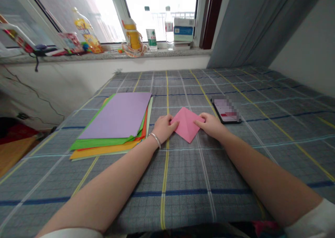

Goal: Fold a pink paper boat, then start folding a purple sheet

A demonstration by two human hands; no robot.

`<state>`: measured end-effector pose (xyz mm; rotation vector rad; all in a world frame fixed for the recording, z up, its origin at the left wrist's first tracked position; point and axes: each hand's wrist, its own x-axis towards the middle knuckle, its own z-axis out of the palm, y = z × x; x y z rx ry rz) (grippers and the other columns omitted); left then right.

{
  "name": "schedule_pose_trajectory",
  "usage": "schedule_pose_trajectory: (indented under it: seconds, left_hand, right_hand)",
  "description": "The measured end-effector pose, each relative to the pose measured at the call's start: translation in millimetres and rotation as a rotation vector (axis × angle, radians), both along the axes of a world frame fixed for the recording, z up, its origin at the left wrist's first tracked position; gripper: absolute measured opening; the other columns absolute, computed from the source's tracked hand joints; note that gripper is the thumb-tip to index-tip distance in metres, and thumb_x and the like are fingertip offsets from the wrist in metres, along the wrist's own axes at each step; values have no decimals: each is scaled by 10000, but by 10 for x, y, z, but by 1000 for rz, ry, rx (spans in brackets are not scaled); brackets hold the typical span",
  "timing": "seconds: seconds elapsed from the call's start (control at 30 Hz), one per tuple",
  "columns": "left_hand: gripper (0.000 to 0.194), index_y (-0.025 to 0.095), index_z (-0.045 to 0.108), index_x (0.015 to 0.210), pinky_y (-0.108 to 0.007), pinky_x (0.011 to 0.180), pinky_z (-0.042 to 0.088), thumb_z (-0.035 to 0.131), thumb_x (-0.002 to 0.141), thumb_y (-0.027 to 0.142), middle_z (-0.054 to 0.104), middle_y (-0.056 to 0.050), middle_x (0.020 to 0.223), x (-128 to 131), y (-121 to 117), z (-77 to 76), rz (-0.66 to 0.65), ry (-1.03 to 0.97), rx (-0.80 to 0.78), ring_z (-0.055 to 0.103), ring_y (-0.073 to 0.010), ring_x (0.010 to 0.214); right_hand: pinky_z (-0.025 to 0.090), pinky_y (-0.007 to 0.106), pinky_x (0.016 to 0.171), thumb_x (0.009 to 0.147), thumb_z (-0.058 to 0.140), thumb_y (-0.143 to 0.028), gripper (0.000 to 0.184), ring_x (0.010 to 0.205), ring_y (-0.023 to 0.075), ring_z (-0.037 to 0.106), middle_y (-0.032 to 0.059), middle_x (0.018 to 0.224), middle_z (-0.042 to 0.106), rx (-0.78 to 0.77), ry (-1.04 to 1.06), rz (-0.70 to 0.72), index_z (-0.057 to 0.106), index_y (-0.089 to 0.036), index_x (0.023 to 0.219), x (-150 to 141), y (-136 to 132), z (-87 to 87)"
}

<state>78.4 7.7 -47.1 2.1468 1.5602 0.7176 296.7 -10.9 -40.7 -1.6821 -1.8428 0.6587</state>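
Left side: paper stack (pixel 112 121) blocks sideways passage, just beside the left hand (pixel 164 128).
Right side: phone (pixel 226 109) sits just past the right hand (pixel 211 125).
Between hands: pink paper (pixel 186 124).
Passage: checked cloth (pixel 183 177) runs unobstructed to the near edge, and farther right.
Far edge: bottles (pixel 151 30) stand beyond it on the windowsill (pixel 110 55).

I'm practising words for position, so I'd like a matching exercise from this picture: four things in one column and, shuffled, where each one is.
Things:
1. Pink paper diamond
2. Lilac sheet
3. Silver bangle
4. Phone

Places:
A. On the checked cloth, beyond the right hand
B. Around the left wrist
C. On top of the stack of coloured paper
D. Between the left hand and the right hand, touched by both

Pairs: 1-D, 2-C, 3-B, 4-A
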Motion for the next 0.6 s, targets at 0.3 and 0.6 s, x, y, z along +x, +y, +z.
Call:
schedule_pose_trajectory:
  seconds: [0.3,0.6]
  left_hand:
    - [363,136,668,866,-242,554,392,689,694,455,639,-25,732,51,78,117,-109,-707,-512,535,-124,589]
    - [345,153,659,919,-223,610,449,711,667,382,686,-11,807,236,-68,49,-30,-1125,-322,579,-118,651]
  right_hand:
    - [359,226,481,706,688,-404,252,492,82,441,-35,619,563,-182,673,124,603,-181,788,-84,65,-3]
    - [531,311,651,659,769,-291,309,742,184,660,61,890,731,-272,774,135,666,-186,931,-178,-20,9]
